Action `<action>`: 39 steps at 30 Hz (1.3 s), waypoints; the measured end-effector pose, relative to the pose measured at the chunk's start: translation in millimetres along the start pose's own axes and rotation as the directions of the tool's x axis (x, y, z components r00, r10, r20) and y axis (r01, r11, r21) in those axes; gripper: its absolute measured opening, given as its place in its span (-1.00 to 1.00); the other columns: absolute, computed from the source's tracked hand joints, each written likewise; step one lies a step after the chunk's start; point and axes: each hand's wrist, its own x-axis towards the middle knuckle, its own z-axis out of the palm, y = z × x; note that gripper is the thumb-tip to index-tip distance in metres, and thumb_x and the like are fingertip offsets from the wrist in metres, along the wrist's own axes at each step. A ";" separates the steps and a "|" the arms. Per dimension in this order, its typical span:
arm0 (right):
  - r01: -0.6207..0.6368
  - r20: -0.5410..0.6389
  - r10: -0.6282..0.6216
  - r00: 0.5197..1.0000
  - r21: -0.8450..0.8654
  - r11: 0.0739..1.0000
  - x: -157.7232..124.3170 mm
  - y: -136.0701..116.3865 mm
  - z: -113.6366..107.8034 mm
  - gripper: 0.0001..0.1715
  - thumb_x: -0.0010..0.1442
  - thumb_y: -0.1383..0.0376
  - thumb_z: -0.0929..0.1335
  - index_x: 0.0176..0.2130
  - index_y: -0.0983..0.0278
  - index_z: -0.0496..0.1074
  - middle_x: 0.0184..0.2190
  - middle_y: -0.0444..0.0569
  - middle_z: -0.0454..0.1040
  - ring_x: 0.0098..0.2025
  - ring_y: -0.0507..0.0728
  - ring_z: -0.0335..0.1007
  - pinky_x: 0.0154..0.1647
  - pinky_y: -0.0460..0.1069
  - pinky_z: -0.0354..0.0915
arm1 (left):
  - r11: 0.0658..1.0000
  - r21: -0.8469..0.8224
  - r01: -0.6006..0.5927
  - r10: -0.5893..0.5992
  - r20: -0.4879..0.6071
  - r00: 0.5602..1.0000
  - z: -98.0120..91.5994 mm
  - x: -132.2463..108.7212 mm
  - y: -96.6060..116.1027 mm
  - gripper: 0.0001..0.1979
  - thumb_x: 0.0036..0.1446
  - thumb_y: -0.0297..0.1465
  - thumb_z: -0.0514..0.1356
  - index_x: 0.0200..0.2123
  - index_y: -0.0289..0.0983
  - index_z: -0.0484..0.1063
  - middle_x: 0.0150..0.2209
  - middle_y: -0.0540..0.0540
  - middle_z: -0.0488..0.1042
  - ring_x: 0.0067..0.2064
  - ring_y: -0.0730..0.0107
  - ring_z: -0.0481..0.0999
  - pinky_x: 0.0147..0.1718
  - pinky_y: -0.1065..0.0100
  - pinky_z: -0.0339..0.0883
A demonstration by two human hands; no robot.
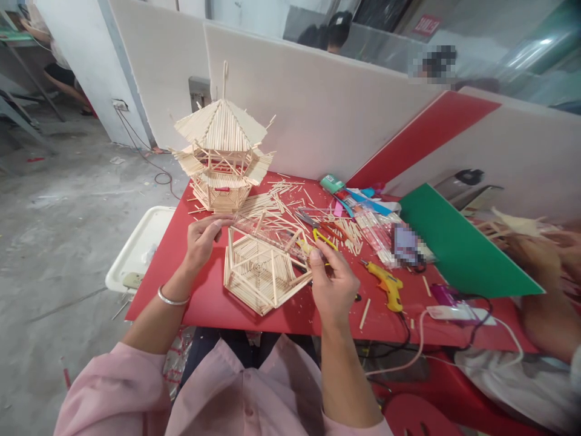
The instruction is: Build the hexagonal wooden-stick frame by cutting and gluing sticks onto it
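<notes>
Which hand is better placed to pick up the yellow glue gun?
Likely the right hand: it is nearer the yellow glue gun, while the left hand sits beyond the hexagonal stick frame. Both seem to hold a clear ruler.

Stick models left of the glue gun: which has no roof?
The low hexagonal model, in front; the taller model, farther back, has a sloping roof.

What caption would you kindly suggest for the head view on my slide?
Left hand and right hand hold a clear strip by a hexagonal stick frame, a tiered stick pagoda behind.
</notes>
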 end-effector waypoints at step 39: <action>-0.018 -0.012 0.018 1.000 -0.008 1.000 -2.9 -4.4 -0.3 -0.59 0.22 0.07 0.35 -0.07 0.25 0.57 -0.15 0.08 0.59 -0.25 0.15 0.53 -0.19 0.05 0.46 | 0.997 0.074 -0.021 0.022 -0.009 1.000 -1.3 -1.3 -0.8 -0.73 0.19 -0.35 0.15 -0.43 -0.21 0.65 -0.29 -0.10 0.64 -0.56 0.53 0.34 -0.58 0.39 0.17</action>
